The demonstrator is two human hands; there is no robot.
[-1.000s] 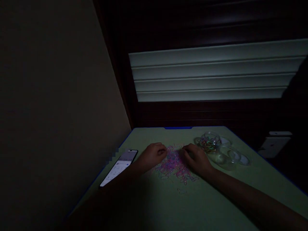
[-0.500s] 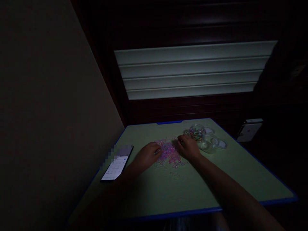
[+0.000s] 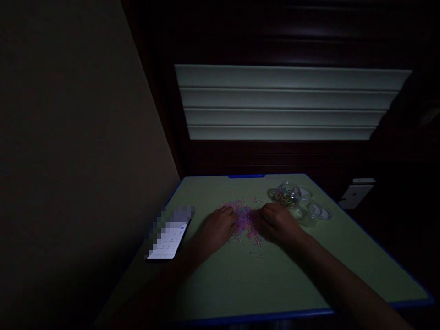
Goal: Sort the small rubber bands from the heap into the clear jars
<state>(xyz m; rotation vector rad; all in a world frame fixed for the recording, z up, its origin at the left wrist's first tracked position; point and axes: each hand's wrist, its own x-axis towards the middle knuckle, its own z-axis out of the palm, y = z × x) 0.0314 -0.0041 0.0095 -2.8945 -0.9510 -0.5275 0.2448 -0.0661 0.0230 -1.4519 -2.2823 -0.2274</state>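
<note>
A loose pile of thin pink and purple rubber bands (image 3: 243, 221) lies on the green table, with a few stray bands around it. My left hand (image 3: 222, 225) is at the pile's left edge, its fingers curled down onto the bands. On the opposite side, my right hand (image 3: 279, 222) has its fingers bent together over the pile's right edge. Dim light and the hands themselves hide the fingertips, so what they grip cannot be made out. Just beyond my right hand stands a clear jar (image 3: 288, 194) holding darker multicoloured bands.
A second clear container (image 3: 303, 216) and clear round lids (image 3: 321, 211) lie at the table's right. A phone (image 3: 167, 242) with a lit screen lies on the left. The green table (image 3: 288, 284) has a blue edge; a wall rises at its left. A white box (image 3: 357, 195) is beyond its right side.
My right hand has moved down slightly and its fingers bend into the pile. My left hand's fingers have turned down onto the bands. The view has shifted a little.
</note>
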